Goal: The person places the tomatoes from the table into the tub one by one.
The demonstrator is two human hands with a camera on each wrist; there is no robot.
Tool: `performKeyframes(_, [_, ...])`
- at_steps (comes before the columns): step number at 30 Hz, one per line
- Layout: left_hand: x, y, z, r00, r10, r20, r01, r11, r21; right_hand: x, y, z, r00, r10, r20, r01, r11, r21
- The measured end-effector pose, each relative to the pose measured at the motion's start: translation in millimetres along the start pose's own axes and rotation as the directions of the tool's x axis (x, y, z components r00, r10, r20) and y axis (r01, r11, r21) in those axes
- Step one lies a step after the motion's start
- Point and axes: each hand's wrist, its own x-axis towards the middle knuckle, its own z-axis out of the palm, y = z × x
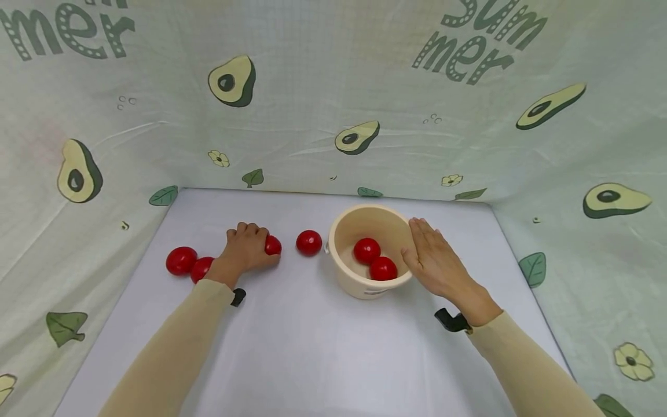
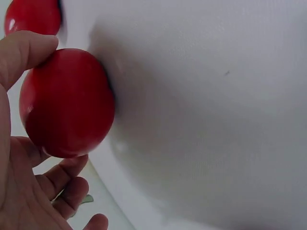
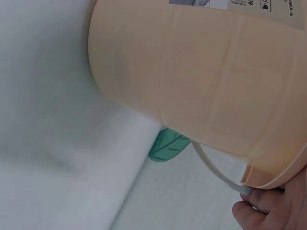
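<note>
My left hand (image 1: 244, 249) grips a red tomato (image 2: 67, 103) on the left of the table, its thumb on one side and fingers on the other. Another tomato (image 1: 309, 242) sits between this hand and a cream plastic bucket (image 1: 359, 286). Two tomatoes, one at the far left (image 1: 181, 260) and one partly hidden by my left wrist (image 1: 201, 269), lie behind the hand. Inside the bucket are two more tomatoes (image 1: 367, 251). My right hand (image 1: 435, 263) rests at the bucket's right rim with fairly straight fingers, the thumb overlapping the opening; its fingertips lie by the bucket's handle (image 3: 216, 170).
Everything stands on a white tabletop (image 1: 323, 359). A pale cloth (image 1: 292, 127) printed with avocados and leaves hangs behind the table and along both sides. A label (image 3: 259, 7) is on the bucket's outer wall. Dark straps circle both wrists.
</note>
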Motion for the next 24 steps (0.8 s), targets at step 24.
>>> performKeyframes(24, [7.8, 31.8, -24.2, 0.905, 0.211, -0.368, -0.179, 0.977, 0.12, -0.1, 2.9, 1.3, 1.0, -0.015, -0.023, 0.015, 1.0, -0.012])
